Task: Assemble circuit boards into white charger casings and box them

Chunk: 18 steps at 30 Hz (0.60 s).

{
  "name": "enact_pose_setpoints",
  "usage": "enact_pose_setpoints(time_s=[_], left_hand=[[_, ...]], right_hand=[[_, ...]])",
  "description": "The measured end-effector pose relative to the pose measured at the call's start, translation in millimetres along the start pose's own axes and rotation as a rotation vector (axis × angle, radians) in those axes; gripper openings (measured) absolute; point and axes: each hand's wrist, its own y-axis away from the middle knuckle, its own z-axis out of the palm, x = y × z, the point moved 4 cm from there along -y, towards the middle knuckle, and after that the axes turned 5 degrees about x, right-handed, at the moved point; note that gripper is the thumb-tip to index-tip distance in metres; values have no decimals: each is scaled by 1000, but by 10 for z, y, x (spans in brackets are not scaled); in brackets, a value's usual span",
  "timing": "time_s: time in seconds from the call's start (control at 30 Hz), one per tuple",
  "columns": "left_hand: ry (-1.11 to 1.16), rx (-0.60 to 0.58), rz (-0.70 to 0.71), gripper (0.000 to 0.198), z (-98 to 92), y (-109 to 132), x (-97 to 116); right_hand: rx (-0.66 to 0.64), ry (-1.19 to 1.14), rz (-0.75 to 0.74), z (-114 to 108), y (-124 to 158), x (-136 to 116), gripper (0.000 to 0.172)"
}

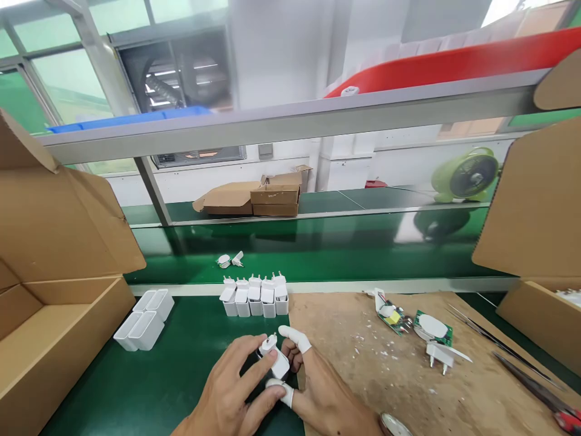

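Observation:
Both my hands hold one white plug charger [275,358] low over the green bench, near the bottom centre. My left hand [231,393] grips it from the left with fingers over its body. My right hand [318,387], with white finger cots on thumb and forefinger, pinches it from the right. A row of several assembled white chargers [254,297] stands just beyond my hands. Several empty white charger shells [144,321] lie to the left.
A brown work board [408,375] carries circuit boards [399,318], a loose plug part [439,354], tweezers [481,333] and red-handled pliers [544,396]. Open cardboard boxes stand at left [54,303] and right [540,230]. Two loose parts [229,260] lie on the green conveyor [340,248].

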Motion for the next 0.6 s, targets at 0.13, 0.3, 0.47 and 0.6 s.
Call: enact_pose_setpoints(time_s=[0.13, 0.3, 0.47, 0.6], left_hand=[[-104, 18, 74, 36, 54, 8, 72], [-154, 34, -1, 32, 108, 73, 63], [-110, -64, -132, 20, 160, 53, 19], [-42, -93, -156, 17, 128, 14, -94]], right_hand=[[-21, -11, 29, 6, -13, -16, 54], [-23, 91, 43, 60, -7, 46, 63], [-56, 145, -24, 75, -4, 71, 58], [-110, 281, -194, 44, 40, 148, 73]])
